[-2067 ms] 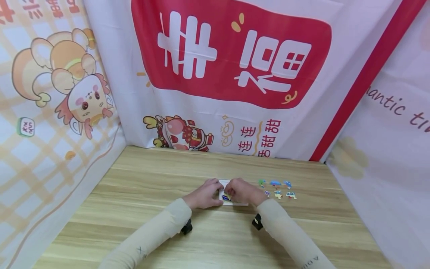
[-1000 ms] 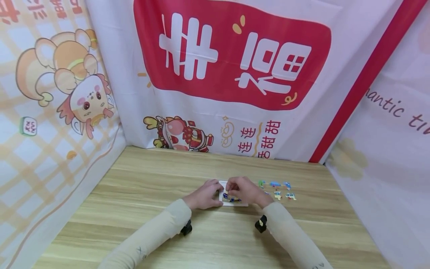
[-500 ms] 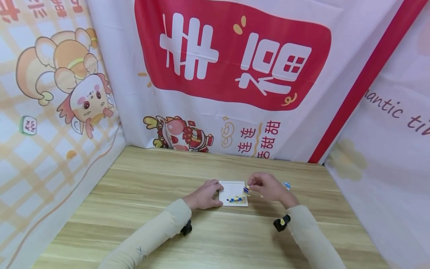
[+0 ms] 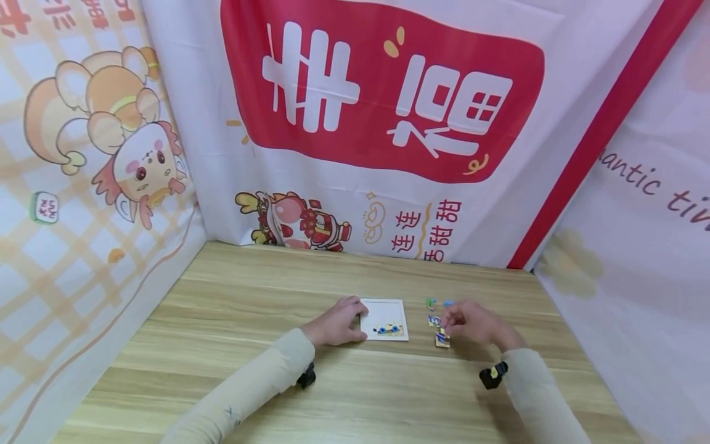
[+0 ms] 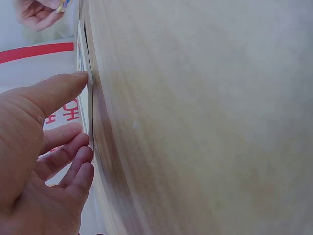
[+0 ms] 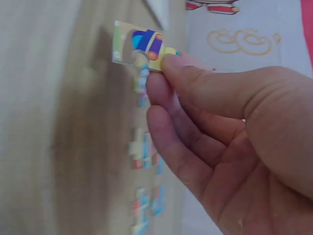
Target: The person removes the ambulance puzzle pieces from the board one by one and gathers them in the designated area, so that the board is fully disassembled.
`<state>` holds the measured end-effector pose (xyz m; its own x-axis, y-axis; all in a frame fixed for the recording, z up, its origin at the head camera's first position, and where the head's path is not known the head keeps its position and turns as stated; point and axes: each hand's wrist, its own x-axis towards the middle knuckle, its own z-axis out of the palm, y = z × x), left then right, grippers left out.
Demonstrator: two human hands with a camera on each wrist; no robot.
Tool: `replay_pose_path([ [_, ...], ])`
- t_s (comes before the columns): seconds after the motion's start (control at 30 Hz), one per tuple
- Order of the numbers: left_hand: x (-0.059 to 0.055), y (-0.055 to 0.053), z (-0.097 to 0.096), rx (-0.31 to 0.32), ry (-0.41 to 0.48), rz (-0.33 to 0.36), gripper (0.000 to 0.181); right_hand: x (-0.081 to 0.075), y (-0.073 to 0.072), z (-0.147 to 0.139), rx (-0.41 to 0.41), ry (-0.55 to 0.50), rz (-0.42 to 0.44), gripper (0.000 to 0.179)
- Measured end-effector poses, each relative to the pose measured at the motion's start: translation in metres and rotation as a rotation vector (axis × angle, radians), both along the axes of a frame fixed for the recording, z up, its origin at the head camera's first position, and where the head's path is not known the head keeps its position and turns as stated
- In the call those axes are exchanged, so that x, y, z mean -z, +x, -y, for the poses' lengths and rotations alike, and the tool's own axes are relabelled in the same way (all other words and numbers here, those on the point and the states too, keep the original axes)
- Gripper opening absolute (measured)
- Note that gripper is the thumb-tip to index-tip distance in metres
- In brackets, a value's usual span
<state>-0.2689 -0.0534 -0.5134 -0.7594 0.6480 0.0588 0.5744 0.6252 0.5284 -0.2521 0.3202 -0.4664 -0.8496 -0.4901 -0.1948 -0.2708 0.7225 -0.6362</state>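
My left hand rests at the left edge of a shallow white puzzle tray. In the left wrist view its thumb and fingertips touch the tray's edge, spread along it. Yellow-and-blue puzzle pieces lie in the tray's lower part. To the right of the tray, my right hand pinches a puzzle piece between thumb and index finger. This piece is pale with a blue and purple picture, held tilted just over the table. The other right fingers are loosely curled.
Several loose puzzle pieces lie beside and beneath the right hand; in the head view a green piece and a blue-and-yellow one show, others are covered. The wooden table meets a printed cloth wall behind.
My right hand has lifted a puzzle piece out of the tray and carried it right, beside the loose pieces. The tray's upper part is now uncovered. My left hand has stayed in place.
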Motion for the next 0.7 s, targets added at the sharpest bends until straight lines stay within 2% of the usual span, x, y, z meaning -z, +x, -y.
replay_pose_path([
  [0.17,0.0,0.0,0.001,-0.003,-0.016,-0.008,0.055,0.018,-0.001,-0.001,0.022,0.0,-0.04,0.003],
  [0.33,0.002,-0.001,0.002,-0.009,-0.024,-0.01,0.056,0.026,0.0,0.004,0.058,0.029,-0.095,0.007],
  [0.53,0.003,-0.001,0.002,-0.007,-0.016,-0.014,0.056,0.027,0.002,0.01,0.093,0.08,-0.115,0.008],
  [0.7,0.002,-0.001,0.002,0.001,-0.012,-0.013,0.056,0.021,0.002,0.016,0.08,0.075,-0.13,0.005],
])
